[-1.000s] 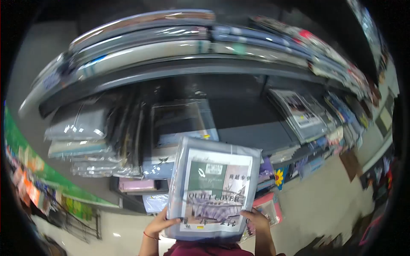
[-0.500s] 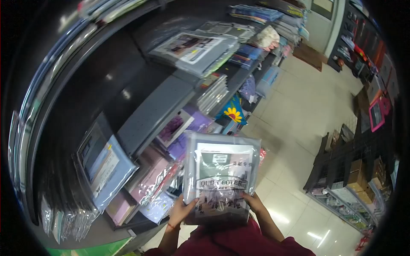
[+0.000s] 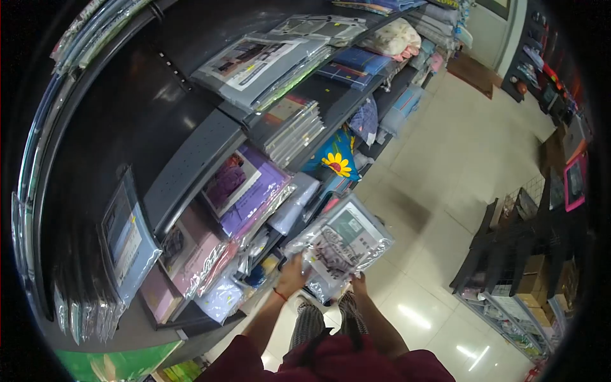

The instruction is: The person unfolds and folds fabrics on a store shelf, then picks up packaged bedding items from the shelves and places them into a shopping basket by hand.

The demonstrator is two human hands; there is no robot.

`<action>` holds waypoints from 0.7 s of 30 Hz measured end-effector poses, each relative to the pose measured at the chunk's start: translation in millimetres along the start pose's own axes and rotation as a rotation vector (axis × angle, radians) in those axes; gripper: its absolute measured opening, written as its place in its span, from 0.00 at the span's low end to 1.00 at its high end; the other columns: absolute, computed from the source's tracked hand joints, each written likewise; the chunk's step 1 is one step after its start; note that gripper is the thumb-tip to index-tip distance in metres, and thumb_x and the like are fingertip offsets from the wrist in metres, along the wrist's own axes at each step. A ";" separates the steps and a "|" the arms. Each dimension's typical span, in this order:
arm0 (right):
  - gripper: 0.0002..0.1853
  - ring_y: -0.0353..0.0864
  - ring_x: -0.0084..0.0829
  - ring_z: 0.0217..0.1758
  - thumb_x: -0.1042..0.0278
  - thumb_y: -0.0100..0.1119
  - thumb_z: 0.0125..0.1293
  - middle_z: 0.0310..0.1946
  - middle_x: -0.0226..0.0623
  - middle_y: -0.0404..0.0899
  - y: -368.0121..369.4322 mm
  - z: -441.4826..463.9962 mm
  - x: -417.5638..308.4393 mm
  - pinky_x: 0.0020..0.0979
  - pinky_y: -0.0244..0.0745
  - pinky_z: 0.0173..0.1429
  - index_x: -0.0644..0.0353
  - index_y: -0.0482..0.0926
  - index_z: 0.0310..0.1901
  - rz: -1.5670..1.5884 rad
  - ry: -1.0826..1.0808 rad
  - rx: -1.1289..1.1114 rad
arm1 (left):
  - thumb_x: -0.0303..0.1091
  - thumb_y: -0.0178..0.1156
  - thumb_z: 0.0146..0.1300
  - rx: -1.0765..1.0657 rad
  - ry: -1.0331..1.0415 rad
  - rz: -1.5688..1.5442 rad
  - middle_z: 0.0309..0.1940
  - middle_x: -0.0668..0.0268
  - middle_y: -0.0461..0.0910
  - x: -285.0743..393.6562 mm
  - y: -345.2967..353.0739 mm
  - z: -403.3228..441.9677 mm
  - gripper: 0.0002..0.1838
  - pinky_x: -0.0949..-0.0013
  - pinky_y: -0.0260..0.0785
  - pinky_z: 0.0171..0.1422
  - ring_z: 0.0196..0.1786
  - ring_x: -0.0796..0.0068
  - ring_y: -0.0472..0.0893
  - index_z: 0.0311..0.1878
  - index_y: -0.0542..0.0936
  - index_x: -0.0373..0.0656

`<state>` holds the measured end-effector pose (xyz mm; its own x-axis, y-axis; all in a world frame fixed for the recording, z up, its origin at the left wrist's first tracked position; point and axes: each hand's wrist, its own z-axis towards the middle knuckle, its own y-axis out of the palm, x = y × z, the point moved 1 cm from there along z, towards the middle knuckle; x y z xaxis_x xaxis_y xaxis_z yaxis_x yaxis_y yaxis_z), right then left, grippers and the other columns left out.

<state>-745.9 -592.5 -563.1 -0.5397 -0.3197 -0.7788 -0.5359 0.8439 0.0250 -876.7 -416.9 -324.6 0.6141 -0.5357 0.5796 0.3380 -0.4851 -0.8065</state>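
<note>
A packaged quilt cover (image 3: pixel 344 239) in clear, shiny plastic is held out in front of my body, turned at a slant. Its grey fabric surrounds a printed card with a green panel. My left hand (image 3: pixel 293 275) grips the near left corner, fingers partly hidden by the plastic. At the near right edge, my right hand (image 3: pixel 359 286) has its thumb on the pack, with the other fingers out of sight underneath. Left of the pack, a purple bedding pack (image 3: pixel 258 194) and a pink bedding pack (image 3: pixel 191 254) lie on the shelves.
Dark metal shelving (image 3: pixel 191 165) runs along the left, carrying several bedding packs. A blue pack (image 3: pixel 130 248) leans upright near a row of standing packs. Tiled floor (image 3: pixel 439 165) stretches ahead to a brown mat (image 3: pixel 471 75). A black rack (image 3: pixel 509 274) with boxes stands at right.
Both hands have lowered the quilt cover away from my chest and turned it, so its printed card now sits at an angle. My legs now show below it.
</note>
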 end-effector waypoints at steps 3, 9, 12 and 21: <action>0.37 0.72 0.29 0.40 0.58 0.59 0.53 0.41 0.37 0.72 -23.7 14.3 -18.4 0.34 0.63 0.38 0.52 0.53 0.63 -0.106 0.226 -0.044 | 0.36 0.59 0.54 -0.138 0.215 -0.099 0.50 0.45 0.68 29.2 18.6 -41.7 0.35 0.56 0.62 0.57 0.53 0.48 0.70 0.62 0.57 0.34; 0.35 0.73 0.31 0.34 0.56 0.56 0.56 0.38 0.35 0.72 -70.0 43.9 -34.0 0.31 0.64 0.31 0.44 0.51 0.63 -0.043 0.331 -0.012 | 0.40 0.54 0.55 -0.399 -0.139 -0.075 0.46 0.46 0.72 23.2 32.4 -101.7 0.34 0.56 0.65 0.53 0.50 0.51 0.72 0.63 0.56 0.38; 0.33 0.74 0.31 0.28 0.57 0.57 0.56 0.36 0.35 0.72 -62.0 72.2 -53.0 0.27 0.64 0.24 0.43 0.52 0.61 0.105 0.327 -0.095 | 0.41 0.55 0.54 -0.395 -0.233 -0.050 0.44 0.47 0.73 21.7 24.9 -115.0 0.35 0.56 0.67 0.50 0.47 0.51 0.74 0.63 0.56 0.40; 0.36 0.73 0.30 0.34 0.63 0.58 0.51 0.36 0.33 0.72 -41.5 94.5 -122.2 0.33 0.68 0.33 0.40 0.52 0.62 -0.201 0.184 -0.199 | 0.45 0.47 0.59 -0.357 -0.356 -0.133 0.38 0.46 0.76 14.3 37.4 -150.3 0.27 0.51 0.70 0.43 0.40 0.47 0.77 0.61 0.60 0.49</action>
<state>-596.4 -547.8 -528.2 -0.5089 -0.5591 -0.6545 -0.7501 0.6610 0.0186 -962.4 -546.6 -328.9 0.8077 -0.2159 0.5486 0.2031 -0.7717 -0.6027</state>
